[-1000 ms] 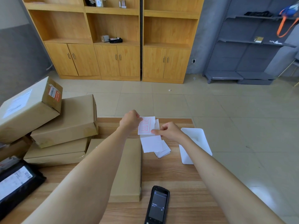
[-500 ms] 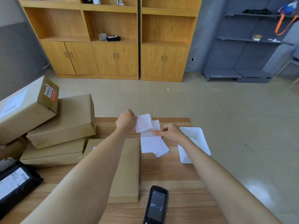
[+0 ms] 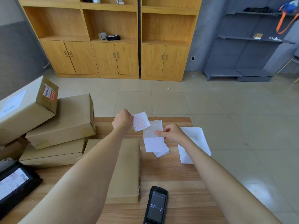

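Observation:
My left hand (image 3: 123, 121) pinches a small white label with red printed boxes (image 3: 141, 121) by its left edge, lifted above the far part of the wooden table (image 3: 174, 175). My right hand (image 3: 172, 133) pinches a translucent backing sheet (image 3: 152, 129) that hangs just right of the label and overlaps it slightly. Below them a small stack of white label sheets (image 3: 156, 145) lies on the table. A long flat cardboard box (image 3: 124, 168) lies under my left forearm.
Stacked cardboard boxes (image 3: 61, 120) and a black mailer bag (image 3: 14, 185) fill the table's left side. A white tray (image 3: 194, 143) sits at the right edge, partly under my right arm. A black handheld scanner (image 3: 156, 206) lies near me. Wooden cabinets (image 3: 113, 57) stand across the floor.
The red-printed label has come away from the backing sheet: my left hand moved it up and left while my right hand kept the backing in place.

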Motion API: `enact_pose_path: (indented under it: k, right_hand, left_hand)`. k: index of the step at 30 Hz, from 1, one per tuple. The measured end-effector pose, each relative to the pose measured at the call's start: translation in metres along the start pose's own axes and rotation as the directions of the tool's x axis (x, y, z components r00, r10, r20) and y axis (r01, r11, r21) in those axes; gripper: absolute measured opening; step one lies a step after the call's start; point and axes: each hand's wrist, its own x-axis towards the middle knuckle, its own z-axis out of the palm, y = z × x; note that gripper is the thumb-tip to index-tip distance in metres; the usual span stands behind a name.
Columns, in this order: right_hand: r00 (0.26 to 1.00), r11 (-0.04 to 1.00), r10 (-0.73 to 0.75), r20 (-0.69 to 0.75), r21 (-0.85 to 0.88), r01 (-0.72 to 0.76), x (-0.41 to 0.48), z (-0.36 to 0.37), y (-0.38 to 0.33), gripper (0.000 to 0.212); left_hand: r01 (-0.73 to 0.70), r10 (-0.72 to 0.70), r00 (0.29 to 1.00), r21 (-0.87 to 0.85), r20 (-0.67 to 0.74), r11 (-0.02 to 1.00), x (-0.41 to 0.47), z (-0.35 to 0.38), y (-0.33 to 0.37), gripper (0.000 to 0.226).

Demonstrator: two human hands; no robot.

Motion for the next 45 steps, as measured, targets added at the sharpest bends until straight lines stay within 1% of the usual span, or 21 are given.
enact_pose_path:
  k: [5, 9, 15, 21, 23, 26, 29, 32, 34, 36, 39, 43, 44, 45]
  right_hand:
    - [1.000, 1.000, 0.013, -0.017, -0.003, -0.013, 0.005, 0.000, 0.004, 0.053]
    - [0.999, 0.999, 0.032, -0.033, 0.005, -0.032, 0.004, -0.002, 0.005, 0.048]
    - [0.995, 0.998, 0.069, -0.074, -0.004, -0.070, 0.005, -0.005, 0.009, 0.043]
    - [0.982, 0.991, 0.115, -0.152, -0.052, -0.124, 0.011, -0.009, 0.020, 0.041]
    - [0.978, 0.987, 0.128, -0.165, -0.079, -0.142, 0.013, -0.010, 0.023, 0.033]
    - [0.976, 0.984, 0.146, -0.160, -0.083, -0.161, 0.018, -0.010, 0.029, 0.014]
    - [0.971, 0.978, 0.186, -0.149, -0.069, -0.198, 0.025, -0.007, 0.038, 0.007]
    - [0.966, 0.968, 0.222, -0.137, -0.088, -0.235, 0.030, -0.001, 0.048, 0.016]
    - [0.960, 0.959, 0.252, -0.124, -0.100, -0.265, 0.032, 0.004, 0.056, 0.012]
    - [0.954, 0.949, 0.283, -0.103, -0.111, -0.294, 0.035, 0.009, 0.065, 0.010]
    - [0.941, 0.931, 0.328, -0.078, -0.144, -0.336, 0.039, 0.016, 0.076, 0.014]
    - [0.918, 0.897, 0.396, -0.040, -0.197, -0.395, 0.050, 0.022, 0.089, 0.016]
    - [0.913, 0.890, 0.408, -0.027, -0.213, -0.404, 0.052, 0.023, 0.091, 0.018]
    - [0.909, 0.883, 0.416, -0.022, -0.230, -0.410, 0.053, 0.023, 0.092, 0.028]
  left_hand:
    - [0.004, -0.004, 1.000, 0.009, -0.017, 1.000, 0.001, 0.000, -0.001, 0.023]
    - [0.006, -0.006, 1.000, 0.012, -0.029, 1.000, 0.003, 0.000, -0.001, 0.023]
    - [0.012, -0.011, 1.000, 0.023, -0.016, 1.000, 0.007, 0.002, -0.005, 0.022]
    - [0.035, -0.035, 0.999, 0.021, -0.027, 0.999, 0.010, 0.004, -0.006, 0.022]
    - [0.032, -0.031, 0.999, 0.017, -0.030, 0.999, 0.012, 0.006, -0.006, 0.021]
    - [0.023, -0.023, 0.999, 0.002, -0.022, 1.000, 0.013, 0.010, -0.007, 0.019]
    - [0.019, -0.019, 1.000, -0.021, 0.006, 1.000, 0.013, 0.015, -0.008, 0.020]
    - [0.027, -0.021, 0.998, -0.104, 0.058, 0.994, 0.016, 0.021, -0.011, 0.014]
    - [0.026, -0.009, 0.995, -0.167, 0.101, 0.986, 0.018, 0.026, -0.014, 0.007]
    - [0.028, -0.003, 0.991, -0.182, 0.136, 0.983, 0.019, 0.030, -0.017, 0.007]
    - [0.052, -0.013, 0.983, -0.215, 0.181, 0.975, 0.021, 0.036, -0.021, 0.008]
    - [0.107, -0.031, 0.972, -0.320, 0.232, 0.941, 0.021, 0.046, -0.025, 0.007]
    - [0.123, -0.038, 0.969, -0.346, 0.244, 0.930, 0.021, 0.048, -0.026, 0.006]
    - [0.137, -0.043, 0.966, -0.365, 0.256, 0.921, 0.021, 0.050, -0.027, 0.006]
